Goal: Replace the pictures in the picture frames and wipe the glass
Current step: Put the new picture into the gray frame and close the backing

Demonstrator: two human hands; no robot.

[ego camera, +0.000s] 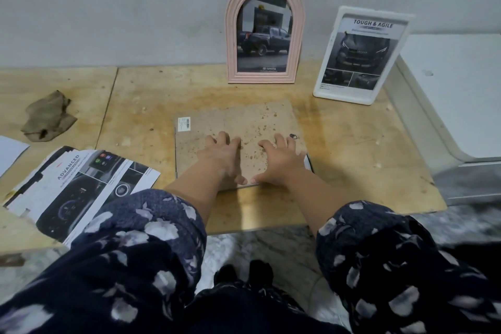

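A picture frame lies face down in the middle of the table, its brown speckled backing board (244, 122) facing up, with a barcode sticker at its far left corner. My left hand (223, 156) and my right hand (279, 160) both rest on the backing with fingers spread, thumbs at its near edge. A small metal clip (293, 136) sits just right of my right hand. A pink arched frame (265, 30) holding a truck picture leans on the wall. A white frame (357, 55) with a car picture stands to its right. A car brochure (78, 187) lies at the left.
A crumpled brown cloth (47, 116) lies at the far left of the wooden table (352, 149). A white appliance (455, 100) stands against the table's right side. A white sheet (9, 152) pokes in at the left edge. The wall rises directly behind the frames.
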